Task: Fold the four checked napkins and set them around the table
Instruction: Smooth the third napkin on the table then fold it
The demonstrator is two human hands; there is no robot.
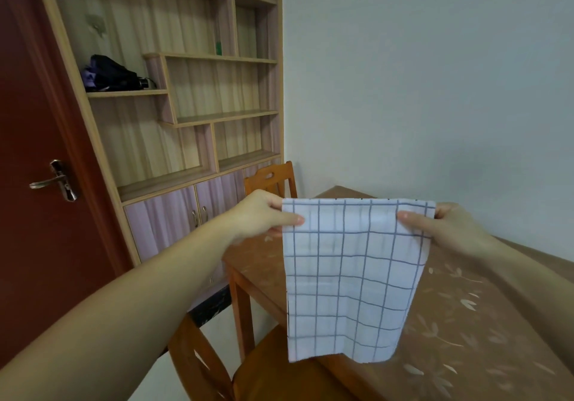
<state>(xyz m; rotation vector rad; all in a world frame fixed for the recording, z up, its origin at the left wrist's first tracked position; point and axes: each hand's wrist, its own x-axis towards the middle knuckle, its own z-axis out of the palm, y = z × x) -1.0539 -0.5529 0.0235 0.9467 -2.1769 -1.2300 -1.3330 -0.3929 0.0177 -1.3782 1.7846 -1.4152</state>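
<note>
One checked napkin (354,279), thin white cloth with a blue-grey grid, hanging limp above the near left of the patterned brown surface (459,313), top corners pinched by left hand (264,215) and right hand (447,223); seemingly not fully folded, none laid out, other three unseen.

Pale wall (419,74) at 1 o'clock, wooden shelf unit (174,90) at 11, red door (34,214) at 9, chair (273,180) beside shelves.

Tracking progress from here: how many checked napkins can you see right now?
1: the checked napkin hangs over the table, pinched by left hand and right hand. Others aren't visible.
</note>
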